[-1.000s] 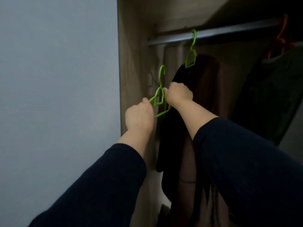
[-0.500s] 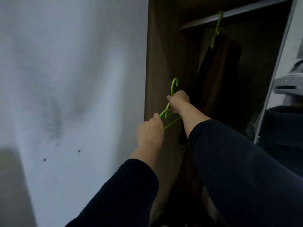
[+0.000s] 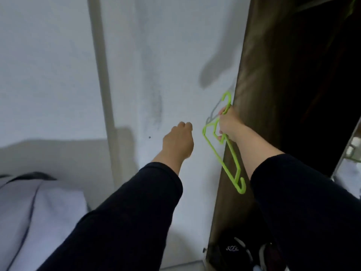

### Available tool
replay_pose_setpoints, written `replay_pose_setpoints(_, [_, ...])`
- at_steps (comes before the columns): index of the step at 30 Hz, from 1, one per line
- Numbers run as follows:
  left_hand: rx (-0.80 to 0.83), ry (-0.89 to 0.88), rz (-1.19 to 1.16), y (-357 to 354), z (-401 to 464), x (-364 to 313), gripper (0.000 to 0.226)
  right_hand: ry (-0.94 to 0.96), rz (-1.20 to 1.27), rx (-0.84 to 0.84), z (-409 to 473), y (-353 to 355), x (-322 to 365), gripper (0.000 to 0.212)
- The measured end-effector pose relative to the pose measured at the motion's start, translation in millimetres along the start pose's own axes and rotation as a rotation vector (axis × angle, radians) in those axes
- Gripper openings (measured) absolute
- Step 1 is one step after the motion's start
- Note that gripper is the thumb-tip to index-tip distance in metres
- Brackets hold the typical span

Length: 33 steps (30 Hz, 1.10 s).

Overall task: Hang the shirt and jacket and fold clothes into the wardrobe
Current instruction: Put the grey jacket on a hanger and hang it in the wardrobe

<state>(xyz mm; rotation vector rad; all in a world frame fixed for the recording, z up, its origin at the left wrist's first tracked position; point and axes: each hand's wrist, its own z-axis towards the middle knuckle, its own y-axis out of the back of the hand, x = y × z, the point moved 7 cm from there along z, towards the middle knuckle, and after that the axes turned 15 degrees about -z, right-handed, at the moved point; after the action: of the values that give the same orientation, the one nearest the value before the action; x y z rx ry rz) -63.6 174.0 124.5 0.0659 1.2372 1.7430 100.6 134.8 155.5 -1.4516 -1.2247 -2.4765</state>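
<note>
Holding a bright green plastic clothes hanger (image 3: 221,145) by its neck, the right hand (image 3: 227,125) sits right of centre in the frame, against the front edge of the brown wooden wardrobe side panel (image 3: 254,85). Its fingers are curled round the stem just below the hook. The hook points up. The long axis of the hanger runs down and to the right, from a shoulder corner beside the hand to a small end hook low in the frame. No garment hangs on it.

The left hand (image 3: 178,140) is at mid frame, apart from the hanger and to its left, in front of the pale grey wall (image 3: 58,65). It holds nothing. Its fingers bend forward at the knuckles, and how tightly they curl cannot be told from behind.

Both arms wear dark navy sleeves. A pale lilac fabric surface with a dark seam (image 3: 39,212), probably a bed or a laid-out garment, fills the lower left of the frame. The wardrobe interior at the upper right is dark and its contents cannot be made out.

Judging from this, 1 empty hanger has been fetched for the shirt or jacket. Any clothing would lie lower left, nearer the free left hand than the right hand.
</note>
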Motion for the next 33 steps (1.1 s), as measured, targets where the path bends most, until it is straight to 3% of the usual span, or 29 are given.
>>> replay_pose_setpoints(5, [-0.103,0.049,-0.002,50.3,-17.7,71.0,0.038,0.143,0.114,0.299,-57.9,-81.4,46.4,0.03])
replay_pose_setpoints(12, [-0.144,0.24,0.067,116.5,-67.6,183.2,0.037,0.41,0.305,0.632,-139.3,-163.7,148.0,0.016])
replay_pose_setpoints(16, [-0.208,0.245,0.227,157.7,-92.5,242.9,0.033,0.472,0.226,0.64,-162.2,-209.5,193.0,0.013])
replay_pose_setpoints(22, [-0.25,0.263,0.265,205.4,-121.8,325.9,0.032,0.531,0.089,0.753,-196.8,-307.5,248.5,0.039])
replay_pose_setpoints(28, [-0.264,0.395,0.078,218.4,-139.6,413.7,0.034,0.561,0.01,0.598,-222.6,-382.6,277.7,0.044])
replay_pose_setpoints(33, [-0.165,0.663,0.062,194.6,-156.0,483.2,0.047,0.445,-0.04,0.506,-211.5,-423.1,263.0,0.042])
